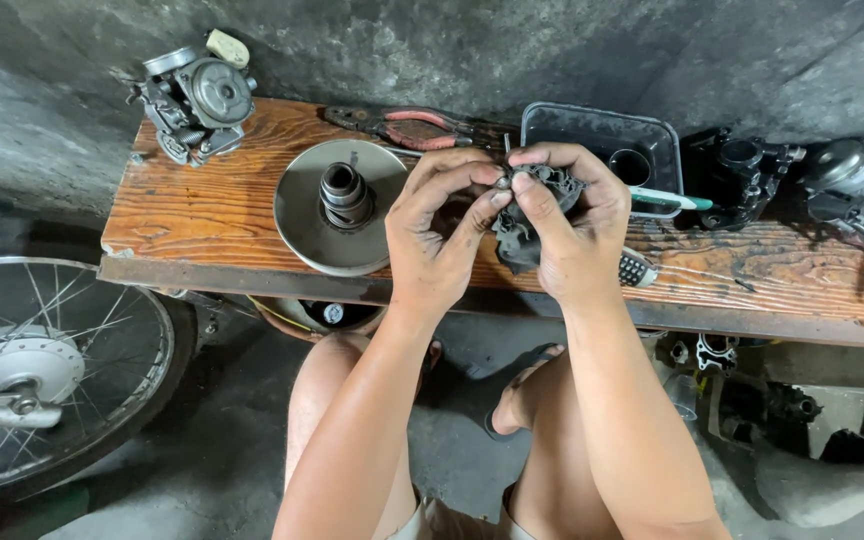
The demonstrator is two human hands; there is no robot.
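The wooden bench (202, 215) carries an engine job spread out in pieces, and it serves as the landmark here. Off its left end stands a spoked motorcycle wheel (47, 365) on the concrete floor. On the bench, left of centre, lies a round metal pulley disc (337, 205) with its dark hub upward; at the far left corner sits a grey carburettor (197, 95), apparently whole. Along the back edge a black plastic tray (602, 140) stands right of centre, with red-handled pliers (407, 128) just left of it. Further right rest a black housing (737, 175) and, at the right end, a grey metal casting (862, 190).

Above the front edge of the bench, near its middle, both hands work together on a small dark engine part (527, 225). The right hand (577, 225) is wrapped around it; the left hand (437, 230) has thumb and forefinger pinched at its top, on something too small to make out.

Judging by the loose parts, the work seems mid-way: several units lie separate, and the held part is not yet joined to anything.
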